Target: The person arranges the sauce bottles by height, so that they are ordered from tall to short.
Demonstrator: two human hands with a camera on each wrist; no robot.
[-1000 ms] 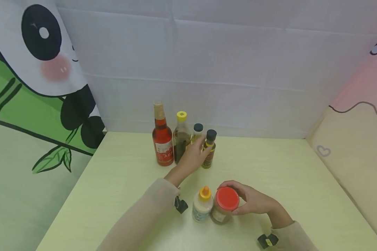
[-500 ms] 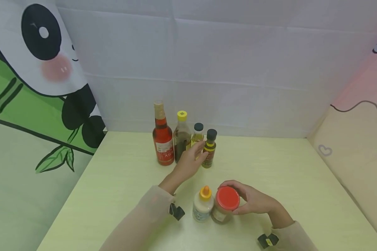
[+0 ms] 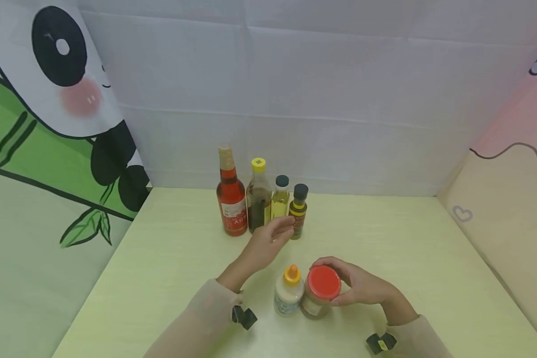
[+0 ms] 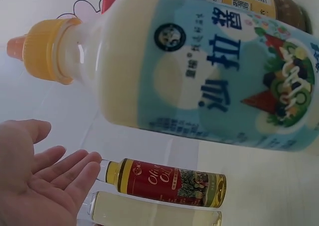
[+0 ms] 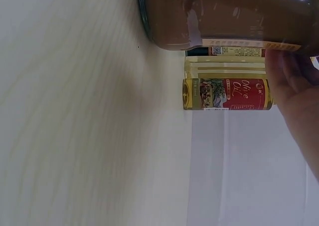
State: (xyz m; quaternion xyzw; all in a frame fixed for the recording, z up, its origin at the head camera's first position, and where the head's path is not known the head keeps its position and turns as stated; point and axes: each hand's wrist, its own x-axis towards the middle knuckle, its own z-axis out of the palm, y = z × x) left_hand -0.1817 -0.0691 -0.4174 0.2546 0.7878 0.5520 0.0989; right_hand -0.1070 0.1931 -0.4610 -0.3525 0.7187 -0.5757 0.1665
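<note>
My left hand point(image 3: 266, 243) is in front of the back row of bottles, fingers loosely extended and nothing held. Just beyond its fingertips stand the olive oil bottle point(image 3: 298, 214) and a pale yellow oil bottle point(image 3: 279, 201). My right hand point(image 3: 360, 284) grips a red-lidded jar point(image 3: 324, 282) from its right side, thumb in front and fingers behind. In the right wrist view, brown contents fill the jar point(image 5: 234, 16). Left of it, close beside or touching, a salad dressing bottle point(image 3: 289, 294) with an orange cap stands upright; it looms large in the left wrist view.
A tall red bottle point(image 3: 232, 206) and a dark sauce bottle point(image 3: 258, 196) with a yellow cap complete the back row. Behind them a pale cloth wall point(image 3: 340, 119) rises from the table's point(image 3: 407, 258) far edge. Printed cloth panels flank both sides.
My left hand has drawn back from the oil bottles, toward me and slightly left, uncovering more of them. The right hand and the jar have stayed in place.
</note>
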